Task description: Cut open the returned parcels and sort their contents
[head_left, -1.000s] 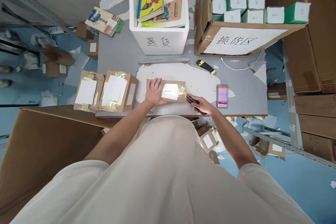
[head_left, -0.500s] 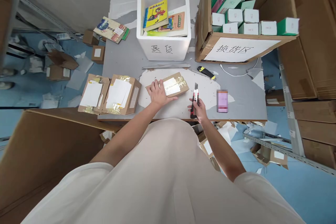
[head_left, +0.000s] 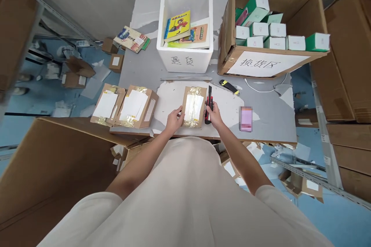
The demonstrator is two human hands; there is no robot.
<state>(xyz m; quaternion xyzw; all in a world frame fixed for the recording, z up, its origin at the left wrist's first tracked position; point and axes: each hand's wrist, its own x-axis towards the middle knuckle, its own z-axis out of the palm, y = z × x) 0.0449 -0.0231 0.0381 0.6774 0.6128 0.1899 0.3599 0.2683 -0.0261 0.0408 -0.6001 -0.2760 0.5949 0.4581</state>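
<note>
Your right hand (head_left: 213, 115) grips a red-and-black cutter (head_left: 208, 106). The taped parcel (head_left: 195, 108) is between your hands at the table's (head_left: 135, 69) near side, its label print too small to read. Your left hand (head_left: 174, 120) touches the parcel's left edge; whether it grips, I cannot tell. Ahead, the white foam box (head_left: 183, 62) reads 退货; the sheet (head_left: 266, 64) on the carton (head_left: 227, 40) reads 换货区.
</note>
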